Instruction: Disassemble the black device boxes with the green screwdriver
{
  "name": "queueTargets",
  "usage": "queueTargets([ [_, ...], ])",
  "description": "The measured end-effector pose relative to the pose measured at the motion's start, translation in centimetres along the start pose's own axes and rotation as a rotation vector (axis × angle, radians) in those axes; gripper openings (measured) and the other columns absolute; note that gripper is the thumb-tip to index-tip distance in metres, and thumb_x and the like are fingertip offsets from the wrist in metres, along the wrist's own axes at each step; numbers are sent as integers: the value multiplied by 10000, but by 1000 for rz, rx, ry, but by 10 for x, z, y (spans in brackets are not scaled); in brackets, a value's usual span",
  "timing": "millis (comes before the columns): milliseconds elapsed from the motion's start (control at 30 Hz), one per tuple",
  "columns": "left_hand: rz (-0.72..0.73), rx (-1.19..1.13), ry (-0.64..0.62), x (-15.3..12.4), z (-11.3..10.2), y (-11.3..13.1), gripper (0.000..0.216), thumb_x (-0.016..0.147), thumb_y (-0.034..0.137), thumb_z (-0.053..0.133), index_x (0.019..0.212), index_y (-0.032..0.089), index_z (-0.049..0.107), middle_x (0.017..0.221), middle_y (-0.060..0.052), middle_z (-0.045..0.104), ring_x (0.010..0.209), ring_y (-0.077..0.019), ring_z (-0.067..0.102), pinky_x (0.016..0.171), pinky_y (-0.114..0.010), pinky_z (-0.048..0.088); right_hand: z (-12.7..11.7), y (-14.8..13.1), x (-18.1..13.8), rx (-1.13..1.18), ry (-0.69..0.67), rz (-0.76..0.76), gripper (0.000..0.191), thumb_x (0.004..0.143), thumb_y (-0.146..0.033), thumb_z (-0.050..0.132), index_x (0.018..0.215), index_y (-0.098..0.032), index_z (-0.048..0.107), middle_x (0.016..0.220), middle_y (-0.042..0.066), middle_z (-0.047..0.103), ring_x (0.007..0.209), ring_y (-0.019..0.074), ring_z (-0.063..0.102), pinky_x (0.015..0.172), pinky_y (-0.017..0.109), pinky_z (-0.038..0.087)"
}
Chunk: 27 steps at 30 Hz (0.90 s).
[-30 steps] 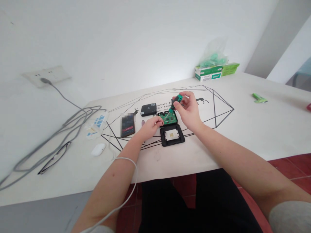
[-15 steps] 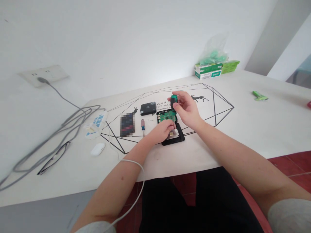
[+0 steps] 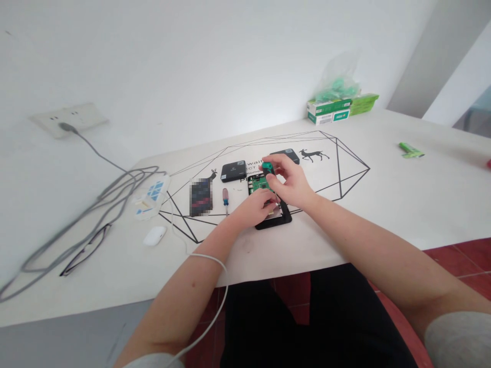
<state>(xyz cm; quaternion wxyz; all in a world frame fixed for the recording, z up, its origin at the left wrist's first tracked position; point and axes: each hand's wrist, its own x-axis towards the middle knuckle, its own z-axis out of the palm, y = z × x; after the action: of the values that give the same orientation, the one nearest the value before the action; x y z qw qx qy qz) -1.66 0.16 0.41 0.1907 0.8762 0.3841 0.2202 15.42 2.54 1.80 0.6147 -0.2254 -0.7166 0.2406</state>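
An opened black device case (image 3: 286, 214) lies on the white table, with a green circuit board (image 3: 256, 184) inside its far half. My right hand (image 3: 293, 181) is closed around the green-and-black handle of a screwdriver (image 3: 268, 168), held tilted above the board. Over the near half of the case, my left hand (image 3: 258, 205) has its thumb and fingers pinched together close to the screwdriver's shaft. What lies between those fingertips is hidden. The screwdriver's tip is too small to make out.
Two black boxes, a left box (image 3: 233, 171) and a right box (image 3: 290, 155), sit behind my hands. A smaller screwdriver (image 3: 225, 197), a blurred-out dark item (image 3: 201, 197), a white earphone case (image 3: 154, 235), glasses (image 3: 86, 249) and grey cable (image 3: 115, 197) lie leftward. Green-and-white boxes (image 3: 329, 110) stand at the back.
My right hand has lowered and tilted the screwdriver handle leftward. The right-hand black box behind it has come into sight. My left hand has stayed nearly in place over the case.
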Motion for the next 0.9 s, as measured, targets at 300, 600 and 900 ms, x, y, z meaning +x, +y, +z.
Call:
queueTargets([
  [300, 71, -54, -33, 0, 0, 1, 150, 934, 123, 575, 922, 190, 709, 1027, -69, 749, 1008, -257, 695, 925, -435, 585, 1, -5, -1, -20, -13, -6, 347, 869, -191, 592, 1209, -256, 621, 1077, 50, 717, 931, 197, 735, 811, 372, 594],
  [600, 86, -51, -18, 0, 3, 0, 155, 944, 137, 570, 914, 187, 713, 994, -70, 749, 967, -251, 700, 875, -424, 593, 0, -4, 0, -73, 9, -90, 321, 804, -157, 633, 1105, -253, 576, 1018, 25, 653, 816, 160, 605, 722, 333, 528],
  [900, 63, 14, 177, 0, -3, -12, 185, 984, 206, 541, 939, 188, 720, 997, -76, 732, 967, -243, 672, 911, -415, 557, 1, -4, 1, -129, 77, -165, 215, 880, -264, 711, 1056, -244, 590, 1005, 46, 579, 886, 193, 570, 772, 377, 527],
])
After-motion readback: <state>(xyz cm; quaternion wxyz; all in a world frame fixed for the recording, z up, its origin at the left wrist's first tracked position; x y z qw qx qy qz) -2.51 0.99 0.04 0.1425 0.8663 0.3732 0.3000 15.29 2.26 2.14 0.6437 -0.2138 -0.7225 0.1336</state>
